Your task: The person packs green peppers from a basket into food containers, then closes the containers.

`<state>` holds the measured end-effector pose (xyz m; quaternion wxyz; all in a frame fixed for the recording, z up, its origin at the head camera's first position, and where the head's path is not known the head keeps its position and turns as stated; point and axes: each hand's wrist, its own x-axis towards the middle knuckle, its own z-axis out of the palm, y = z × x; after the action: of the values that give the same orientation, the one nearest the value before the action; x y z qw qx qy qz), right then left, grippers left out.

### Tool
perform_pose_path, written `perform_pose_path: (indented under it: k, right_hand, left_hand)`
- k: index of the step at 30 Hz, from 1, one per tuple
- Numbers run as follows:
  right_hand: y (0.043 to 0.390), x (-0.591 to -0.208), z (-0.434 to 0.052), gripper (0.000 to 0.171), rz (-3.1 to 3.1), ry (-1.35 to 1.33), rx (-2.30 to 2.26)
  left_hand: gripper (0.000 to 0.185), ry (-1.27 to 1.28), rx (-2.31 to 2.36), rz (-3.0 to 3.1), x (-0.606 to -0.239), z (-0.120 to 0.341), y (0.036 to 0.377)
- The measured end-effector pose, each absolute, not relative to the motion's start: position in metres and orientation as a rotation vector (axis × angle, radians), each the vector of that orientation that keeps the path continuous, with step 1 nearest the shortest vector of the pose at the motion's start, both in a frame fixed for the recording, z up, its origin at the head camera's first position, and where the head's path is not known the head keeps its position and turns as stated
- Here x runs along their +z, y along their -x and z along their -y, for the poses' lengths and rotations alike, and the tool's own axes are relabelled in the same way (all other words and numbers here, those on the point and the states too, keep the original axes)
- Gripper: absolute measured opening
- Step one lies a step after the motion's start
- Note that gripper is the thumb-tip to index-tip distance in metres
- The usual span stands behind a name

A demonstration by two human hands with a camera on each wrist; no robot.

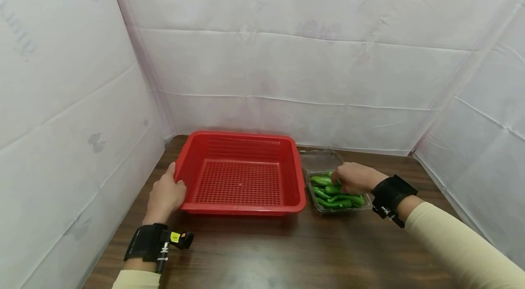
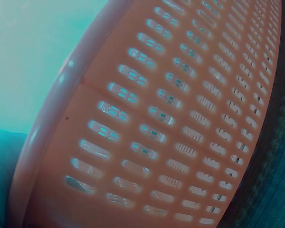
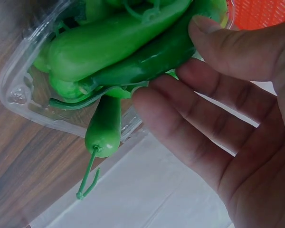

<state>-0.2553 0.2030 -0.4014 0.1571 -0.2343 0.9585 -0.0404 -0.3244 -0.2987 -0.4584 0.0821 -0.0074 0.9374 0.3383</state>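
My left hand (image 1: 165,195) grips the left rim of a red slotted plastic basket (image 1: 242,209), its thumb over the inner edge. The left wrist view is off in colour and shows the basket's outer side wall (image 2: 85,118) close up. To the right, my right hand (image 1: 356,178) reaches into a clear plastic box (image 3: 19,102) full of green peppers (image 1: 334,203). In the right wrist view its thumb and fingertips pinch a dark green pepper (image 3: 142,66). A lighter green pepper (image 3: 114,45) lies against that one, and another pepper (image 3: 103,128) pokes out past the box's edge.
Behind the box its clear hinged lid (image 1: 320,160) lies folded back. Everything stands on a dark brown wooden table (image 1: 246,252). White sheeting (image 1: 262,65) walls in the back and both sides.
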Motion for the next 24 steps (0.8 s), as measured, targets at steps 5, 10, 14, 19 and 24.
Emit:
perform_pose_path:
  k: [5, 10, 14, 19, 24]
  right_hand:
    - [0.258, -0.405, -0.197, 0.02, -2.754, 0.673, -0.116]
    - [0.259, -0.405, -0.19, 0.018, -2.739, 0.637, -0.131]
    - [0.26, -0.401, -0.188, 0.015, -2.745, 0.627, -0.175]
    - [0.267, -0.392, -0.196, 0.01, -2.863, 0.622, -0.273]
    - [0.278, -0.389, -0.213, 0.019, -2.962, 0.487, -0.369]
  left_hand:
    - [0.073, 0.03, 1.021, -2.798, -0.461, 0.308, 0.326]
    - [0.08, 0.07, 1.084, -2.788, -0.466, 0.316, 0.33]
    - [0.084, 0.123, 1.128, -2.81, -0.468, 0.321, 0.333]
    - [0.08, 0.151, 1.193, -2.933, -0.45, 0.318, 0.336]
    - [0.045, -0.203, 1.452, -3.181, -0.419, 0.268, 0.333]
